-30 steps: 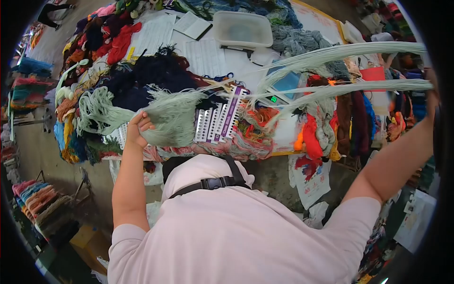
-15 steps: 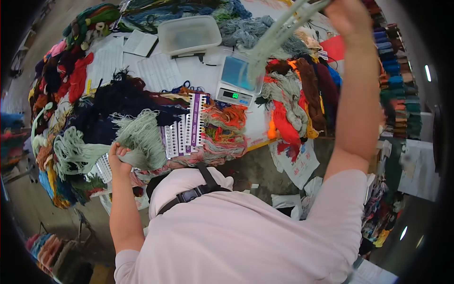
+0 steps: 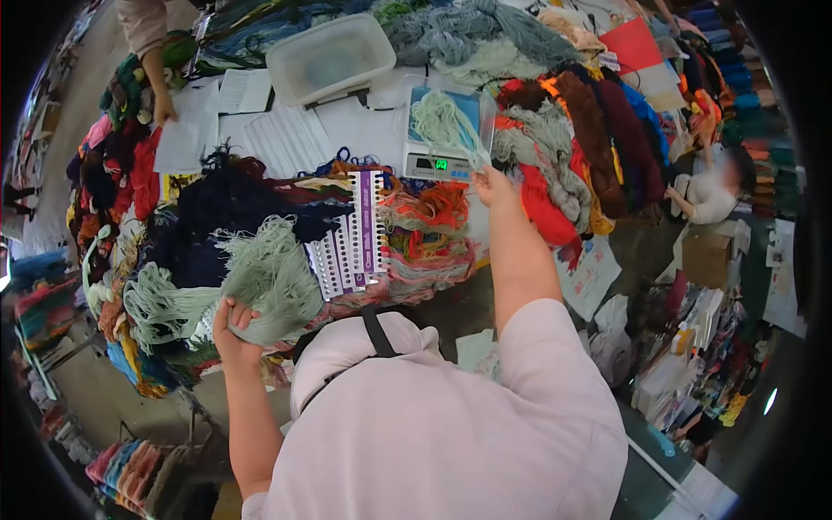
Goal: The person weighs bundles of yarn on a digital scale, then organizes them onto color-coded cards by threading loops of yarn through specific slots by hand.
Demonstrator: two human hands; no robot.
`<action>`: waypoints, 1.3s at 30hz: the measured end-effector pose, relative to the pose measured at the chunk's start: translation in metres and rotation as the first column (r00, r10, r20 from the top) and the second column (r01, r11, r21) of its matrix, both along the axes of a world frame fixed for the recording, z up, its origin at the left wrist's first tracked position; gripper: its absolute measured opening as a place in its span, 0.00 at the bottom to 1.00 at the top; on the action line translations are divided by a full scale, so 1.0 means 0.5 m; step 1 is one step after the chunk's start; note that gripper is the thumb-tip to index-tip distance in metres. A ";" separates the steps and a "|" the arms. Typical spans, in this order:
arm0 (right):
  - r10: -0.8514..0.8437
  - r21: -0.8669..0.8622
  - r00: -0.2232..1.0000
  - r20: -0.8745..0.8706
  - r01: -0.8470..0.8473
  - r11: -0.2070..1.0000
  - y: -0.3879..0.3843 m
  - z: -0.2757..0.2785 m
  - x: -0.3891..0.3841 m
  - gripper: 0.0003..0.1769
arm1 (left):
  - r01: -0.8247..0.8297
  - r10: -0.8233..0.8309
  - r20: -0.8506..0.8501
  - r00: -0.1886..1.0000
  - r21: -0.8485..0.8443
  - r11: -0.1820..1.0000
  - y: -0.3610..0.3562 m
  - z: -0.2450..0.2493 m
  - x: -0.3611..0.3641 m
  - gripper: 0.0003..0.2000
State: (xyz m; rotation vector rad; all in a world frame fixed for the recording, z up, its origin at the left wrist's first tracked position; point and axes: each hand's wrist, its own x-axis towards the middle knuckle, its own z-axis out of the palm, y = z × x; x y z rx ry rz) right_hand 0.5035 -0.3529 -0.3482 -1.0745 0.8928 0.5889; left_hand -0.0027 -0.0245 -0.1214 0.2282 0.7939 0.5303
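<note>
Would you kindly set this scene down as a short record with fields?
Left hand: closed on large pale green yarn
Right hand: gripping strands of a smaller pale green bundle
Scale: beneath that smaller bundle, display lit green
Cards: purple and white, punched, right of the large yarn
Tub: translucent, beyond the cards
Co-worker's hand: at a paper sheet, upper left

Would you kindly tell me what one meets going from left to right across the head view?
Of those whose order is clear: left grip on pale green yarn, punched cards, scale, right grip, brown yarn, co-worker.
</note>
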 end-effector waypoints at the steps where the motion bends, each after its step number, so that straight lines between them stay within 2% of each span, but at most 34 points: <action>1: -0.015 0.002 1.000 -0.016 0.015 1.000 -0.013 -0.001 -0.031 0.13 | 0.015 -0.015 -0.016 1.000 0.002 1.000 -0.006 0.014 0.009 0.06; 3: -0.099 0.045 0.995 0.019 0.098 0.994 -0.030 0.013 -0.069 0.14 | 0.054 -0.055 0.015 0.998 0.047 0.997 -0.017 0.044 0.035 0.05; 4: -0.050 0.035 0.998 0.043 0.049 0.998 -0.037 0.024 -0.082 0.16 | 0.067 -0.067 0.007 0.998 0.048 0.997 -0.021 0.056 0.048 0.05; 8: -0.035 -0.025 0.995 0.096 0.038 0.999 -0.071 0.005 -0.091 0.18 | 0.152 -0.157 0.035 0.987 0.105 0.983 -0.029 0.083 0.093 0.05; 9: 0.022 -0.065 0.994 0.111 -0.014 0.998 -0.073 0.000 -0.082 0.17 | 0.176 -0.183 0.055 0.982 0.120 0.977 -0.029 0.086 0.102 0.05; 10: 0.081 -0.103 0.989 0.124 -0.068 0.992 -0.071 -0.005 -0.077 0.17 | 0.179 -0.185 0.042 0.982 0.122 0.976 -0.030 0.090 0.108 0.05; 14: 0.118 -0.163 0.980 0.159 -0.092 0.982 -0.060 -0.031 -0.056 0.16 | 0.172 -0.180 0.067 0.981 0.114 0.979 -0.032 0.091 0.118 0.04; 16: 0.188 -0.178 0.972 0.138 -0.162 0.971 -0.055 -0.046 -0.045 0.28 | 0.162 -0.169 0.061 0.984 0.110 0.981 -0.033 0.090 0.114 0.04; 19: 0.184 -0.202 0.973 0.138 -0.154 0.967 -0.043 -0.049 -0.040 0.29 | 0.115 -0.118 0.040 0.992 0.076 0.990 -0.041 0.095 0.114 0.02; 23: 0.178 -0.212 0.976 0.125 -0.149 0.966 -0.027 -0.044 -0.034 0.29 | 0.109 -0.111 0.046 0.993 0.058 0.992 -0.041 0.092 0.109 0.02; 25: 0.140 -0.235 0.983 0.121 -0.109 0.966 -0.020 -0.038 -0.035 0.22 | 0.105 -0.107 0.028 0.994 0.054 0.993 -0.039 0.088 0.106 0.03; 29: 0.169 -0.239 0.976 0.136 -0.134 0.962 -0.011 -0.044 -0.029 0.23 | 0.128 -0.130 0.043 0.991 0.058 0.990 -0.037 0.085 0.103 0.03; 32: 0.226 -0.316 0.959 0.172 -0.164 0.934 0.007 -0.027 -0.032 0.21 | 0.186 -0.188 -0.003 0.982 0.160 0.969 -0.041 0.086 0.106 0.04; 34: 0.195 -0.337 0.951 0.241 -0.106 0.935 0.018 -0.024 -0.037 0.15 | 0.242 -0.249 -0.013 0.969 0.282 0.928 -0.051 0.094 0.122 0.07; 35: 0.203 -0.338 0.949 0.242 -0.113 0.934 0.022 -0.020 -0.039 0.15 | 0.235 -0.241 -0.013 0.970 0.282 0.930 -0.058 0.102 0.131 0.07; 37: 0.249 -0.541 0.836 0.490 0.068 0.838 0.052 0.028 -0.051 0.08 | 0.277 -0.273 -0.057 0.960 0.333 0.901 -0.069 0.121 0.149 0.09; 38: 0.262 -0.533 0.830 0.493 0.050 0.845 0.077 0.061 -0.060 0.08 | 0.283 -0.306 0.013 0.952 0.342 0.896 -0.068 0.116 0.148 0.15; 39: 0.315 -0.499 0.672 0.670 0.094 0.862 0.115 0.128 -0.089 0.06 | 0.311 -0.340 0.009 0.940 0.385 0.869 -0.068 0.112 0.152 0.18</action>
